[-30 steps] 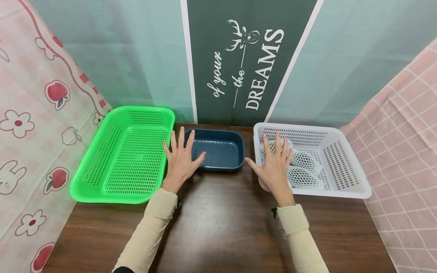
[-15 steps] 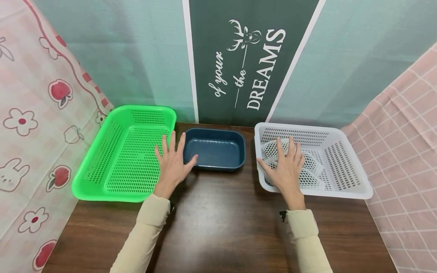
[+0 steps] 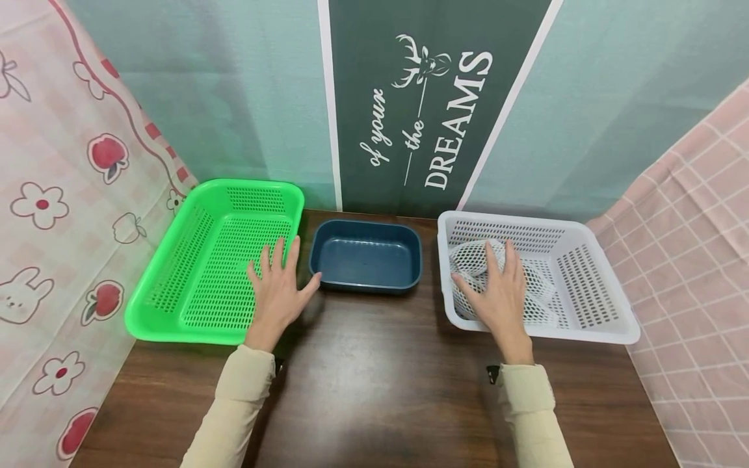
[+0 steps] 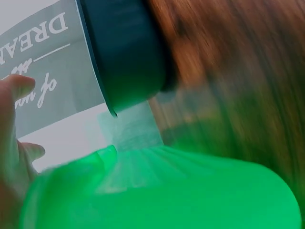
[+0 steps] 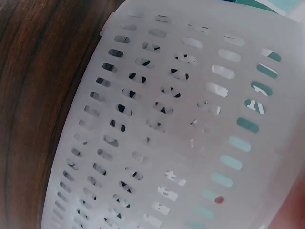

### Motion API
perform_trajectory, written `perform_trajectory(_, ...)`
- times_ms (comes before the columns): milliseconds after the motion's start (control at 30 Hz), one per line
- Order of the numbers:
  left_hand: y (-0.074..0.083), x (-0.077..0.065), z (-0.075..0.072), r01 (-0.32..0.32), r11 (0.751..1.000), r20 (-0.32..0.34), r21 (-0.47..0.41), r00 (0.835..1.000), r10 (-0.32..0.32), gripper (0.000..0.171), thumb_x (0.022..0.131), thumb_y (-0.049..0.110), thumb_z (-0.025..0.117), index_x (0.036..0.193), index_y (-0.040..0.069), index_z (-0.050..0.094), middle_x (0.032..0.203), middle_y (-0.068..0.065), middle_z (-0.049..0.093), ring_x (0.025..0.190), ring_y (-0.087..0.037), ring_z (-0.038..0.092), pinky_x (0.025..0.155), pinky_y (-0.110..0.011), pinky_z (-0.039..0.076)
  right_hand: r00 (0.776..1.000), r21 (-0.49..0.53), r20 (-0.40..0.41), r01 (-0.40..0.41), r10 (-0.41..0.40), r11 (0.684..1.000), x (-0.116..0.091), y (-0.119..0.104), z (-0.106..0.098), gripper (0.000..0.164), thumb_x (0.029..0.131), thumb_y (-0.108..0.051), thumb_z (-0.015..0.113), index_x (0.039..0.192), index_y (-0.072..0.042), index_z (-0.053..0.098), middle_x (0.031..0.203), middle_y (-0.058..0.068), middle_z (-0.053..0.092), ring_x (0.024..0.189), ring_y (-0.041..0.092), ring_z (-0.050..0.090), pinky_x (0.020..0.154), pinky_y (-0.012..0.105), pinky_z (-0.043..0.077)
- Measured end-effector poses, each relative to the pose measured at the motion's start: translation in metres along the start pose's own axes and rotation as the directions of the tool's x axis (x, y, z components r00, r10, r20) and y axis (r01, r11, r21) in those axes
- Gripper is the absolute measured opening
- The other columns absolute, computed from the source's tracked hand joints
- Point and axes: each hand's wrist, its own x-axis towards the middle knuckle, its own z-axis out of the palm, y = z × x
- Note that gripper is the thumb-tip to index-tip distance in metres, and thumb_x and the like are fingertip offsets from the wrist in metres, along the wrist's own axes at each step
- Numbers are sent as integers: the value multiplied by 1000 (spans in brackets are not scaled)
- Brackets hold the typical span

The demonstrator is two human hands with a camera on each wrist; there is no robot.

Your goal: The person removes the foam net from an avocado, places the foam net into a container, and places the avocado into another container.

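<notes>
Bundles in white netting (image 3: 468,259): several lie together in the left half of the white basket (image 3: 588,289), partly hidden under a hand; I cannot make out what the netting holds.
Right hand (image 3: 503,292): above the bundles, palm down, thumb held well out from the fingers; I cannot tell whether any fingertip touches the netting.
Left hand (image 3: 276,292): fingers spread wide over the right side of the green basket (image 3: 219,279), thumb reaching toward the near left corner of the blue dish (image 3: 365,257); it grips nothing, and whether the thumb meets the dish I cannot tell.
Blue dish: upright between the two baskets, a narrow gap on either side.
Slotted wall: it fills most of the right wrist view, dark table beyond it.
Sleeves (image 3: 529,396): cream, cuffed at both wrists.
Table (image 3: 357,390): dark brown wood grain.
Cloths: teal hanging (image 3: 234,97) behind, lettered "DREAMS" on its dark band; pink checked cloth (image 3: 696,260) along the right; apple-and-flower cloth (image 3: 70,253) along the left.
</notes>
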Motion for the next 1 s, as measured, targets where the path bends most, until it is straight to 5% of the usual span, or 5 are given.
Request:
perform_trajectory(400, -19, -16, -10, 36, 999, 84, -4, 996, -36, 80, 92, 54, 57, 158, 22, 25, 157, -20, 33, 143, -47, 28, 110, -75, 12, 999, -10, 50, -15, 16, 1000, -3, 8, -2, 91, 88, -54, 65, 159, -15, 22, 163, 21, 19, 147, 50, 17, 112, 72, 17)
perform_trajectory(1000, -31, -24, -14, -42, 992, 203, -119, 977, 65, 73, 95, 45, 60, 155, 12, 33, 158, -16, 35, 142, -42, 33, 110, -70, 19, 983, 26, 186, 3, -8, 1000, -1, 16, -1, 89, 89, -46, 69, 157, -11, 25, 162, 25, 20, 147, 50, 20, 114, 73, 17)
